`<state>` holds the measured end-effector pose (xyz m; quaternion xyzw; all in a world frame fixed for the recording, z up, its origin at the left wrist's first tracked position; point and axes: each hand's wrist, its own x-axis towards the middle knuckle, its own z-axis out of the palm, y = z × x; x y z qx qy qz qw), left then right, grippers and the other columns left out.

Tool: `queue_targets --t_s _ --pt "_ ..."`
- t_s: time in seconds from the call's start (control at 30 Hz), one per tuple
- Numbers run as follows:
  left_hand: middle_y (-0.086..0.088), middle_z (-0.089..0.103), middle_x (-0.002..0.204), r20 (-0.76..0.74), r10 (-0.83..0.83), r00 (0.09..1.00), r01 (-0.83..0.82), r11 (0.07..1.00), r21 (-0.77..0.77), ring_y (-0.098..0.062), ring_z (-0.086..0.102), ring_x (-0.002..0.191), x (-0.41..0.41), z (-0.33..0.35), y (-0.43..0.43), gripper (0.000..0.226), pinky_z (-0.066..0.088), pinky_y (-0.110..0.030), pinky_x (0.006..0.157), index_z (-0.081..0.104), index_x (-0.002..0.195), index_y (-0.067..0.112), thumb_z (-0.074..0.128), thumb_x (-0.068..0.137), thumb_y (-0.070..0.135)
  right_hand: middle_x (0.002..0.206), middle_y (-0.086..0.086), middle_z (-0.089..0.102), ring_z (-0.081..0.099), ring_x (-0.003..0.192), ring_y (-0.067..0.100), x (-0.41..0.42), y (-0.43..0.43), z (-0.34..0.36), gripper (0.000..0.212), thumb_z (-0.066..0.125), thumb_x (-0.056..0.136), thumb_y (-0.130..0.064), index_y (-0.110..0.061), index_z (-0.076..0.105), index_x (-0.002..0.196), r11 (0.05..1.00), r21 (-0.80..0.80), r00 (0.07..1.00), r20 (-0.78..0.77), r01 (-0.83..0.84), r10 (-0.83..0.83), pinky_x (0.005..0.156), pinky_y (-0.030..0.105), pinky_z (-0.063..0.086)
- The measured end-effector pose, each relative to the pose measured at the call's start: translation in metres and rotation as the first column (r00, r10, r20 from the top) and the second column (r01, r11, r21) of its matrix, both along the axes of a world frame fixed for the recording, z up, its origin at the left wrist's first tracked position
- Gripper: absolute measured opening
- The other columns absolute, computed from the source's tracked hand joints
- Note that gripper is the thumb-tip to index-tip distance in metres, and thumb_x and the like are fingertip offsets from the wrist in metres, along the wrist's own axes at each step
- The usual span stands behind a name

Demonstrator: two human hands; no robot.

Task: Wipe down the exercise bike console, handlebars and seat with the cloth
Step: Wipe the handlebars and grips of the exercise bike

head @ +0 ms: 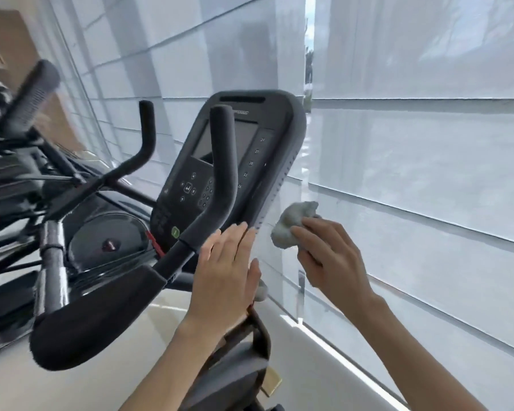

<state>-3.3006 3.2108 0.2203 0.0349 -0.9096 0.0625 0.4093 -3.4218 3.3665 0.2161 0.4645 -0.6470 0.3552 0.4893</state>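
The cloth (291, 226), a bunched grey wad, is pinched in the grip of the right hand (330, 256), fingers curled over it. It is just right of the lower side edge of the console (250, 137), with a gap between them. The console lies left of the cloth, its long axis rising up and away. The left hand (226, 262), fingers straight and together, appears to rest flat at that lower corner beside the near handlebar (223, 161). The right hand looks better placed to wipe leftward.

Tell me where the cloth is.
Right of centre in the head view, the cloth is bunched in the right hand, just off the lower right edge of the console.
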Motion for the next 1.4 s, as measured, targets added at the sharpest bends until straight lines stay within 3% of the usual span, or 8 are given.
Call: queue_targets --t_s 0.17,0.3,0.47,0.67,0.77,0.93,1.23,1.4 --pt "-0.013 0.059 0.129 -0.079 0.145 0.986 -0.153 0.982 -0.112 -0.027 0.054 0.121 0.005 0.027 -0.021 0.041 0.034 -0.045 0.109 0.058 0.125 0.002 0.048 0.093 0.024 0.104 0.015 0.065 0.060 0.095 0.029 -0.030 -0.051 0.051 0.016 0.057 0.089 -0.004 -0.008 0.064 0.103 0.969 -0.147 0.976 -0.118 -0.201 0.184 0.088 0.032 0.049" --pt "-0.009 0.064 0.122 -0.133 0.220 0.966 -0.240 0.958 -0.157 -0.023 0.059 0.115 0.013 0.039 -0.037 0.034 0.037 -0.046 0.106 0.064 0.119 0.003 0.053 0.092 0.021 0.102 0.018 0.066 0.058 0.096 0.030 -0.038 -0.091 0.103 0.017 0.056 0.089 -0.003 -0.001 0.071 0.096 0.935 -0.212 0.948 -0.208 -0.283 0.240 0.087 0.039 0.050" --pt "-0.003 0.070 0.104 -0.152 0.269 0.951 -0.295 0.939 -0.180 -0.019 0.064 0.100 0.017 0.041 -0.049 0.025 0.038 -0.045 0.106 0.071 0.106 0.009 0.059 0.089 0.022 0.113 0.020 0.063 0.056 0.105 0.039 -0.047 -0.131 0.141 0.021 0.056 0.085 -0.002 -0.004 0.070 0.101 0.960 -0.080 0.939 -0.242 -0.269 0.243 0.085 0.049 0.048" --pt "0.002 0.071 0.095 -0.155 0.270 0.950 -0.297 0.936 -0.191 -0.016 0.064 0.091 0.017 0.036 -0.052 0.023 0.035 -0.041 0.107 0.072 0.105 0.012 0.060 0.089 0.024 0.132 0.026 0.048 0.038 0.128 0.047 -0.051 -0.145 0.137 0.022 0.056 0.092 -0.007 0.002 0.063 0.111 0.929 0.085 0.913 -0.173 -0.360 0.370 0.107 0.055 0.031" --pt "0.003 0.071 0.097 -0.162 0.255 0.953 -0.284 0.938 -0.197 -0.015 0.064 0.091 0.018 0.034 -0.051 0.023 0.036 -0.041 0.106 0.072 0.106 0.012 0.060 0.089 0.023 0.131 0.026 0.050 0.035 0.129 0.047 -0.048 -0.142 0.115 0.023 0.054 0.091 0.003 0.006 0.062 0.112 0.923 0.098 0.908 -0.169 -0.372 0.384 0.106 0.057 0.032" --pt "0.001 0.072 0.100 -0.184 0.235 0.955 -0.269 0.944 -0.191 -0.015 0.065 0.094 0.022 0.031 -0.050 0.023 0.037 -0.039 0.105 0.072 0.106 0.011 0.059 0.090 0.021 0.129 0.024 0.052 0.036 0.130 0.044 -0.039 -0.132 0.072 0.024 0.058 0.088 0.006 0.008 0.062 0.112 0.911 0.166 0.907 -0.134 -0.376 0.399 0.106 0.055 0.034" --pt "0.000 0.072 0.103 -0.188 0.220 0.957 -0.253 0.952 -0.173 -0.015 0.065 0.095 0.021 0.027 -0.051 0.024 0.038 -0.038 0.104 0.071 0.110 0.010 0.059 0.091 0.019 0.125 0.025 0.055 0.040 0.127 0.046 -0.047 -0.142 0.139 0.022 0.051 0.090 0.005 0.008 0.062 0.108 0.938 0.088 0.927 -0.148 -0.334 0.344 0.103 0.056 0.037" --pt "-0.003 0.071 0.103 -0.198 0.200 0.960 -0.232 0.960 -0.158 -0.016 0.065 0.093 0.020 0.025 -0.050 0.024 0.040 -0.036 0.104 0.070 0.109 0.006 0.058 0.092 0.016 0.126 0.026 0.054 0.038 0.128 0.046 -0.040 -0.136 0.094 0.022 0.054 0.091 0.003 0.011 0.062 0.110 0.912 0.120 0.905 -0.130 -0.392 0.406 0.105 0.058 0.034"
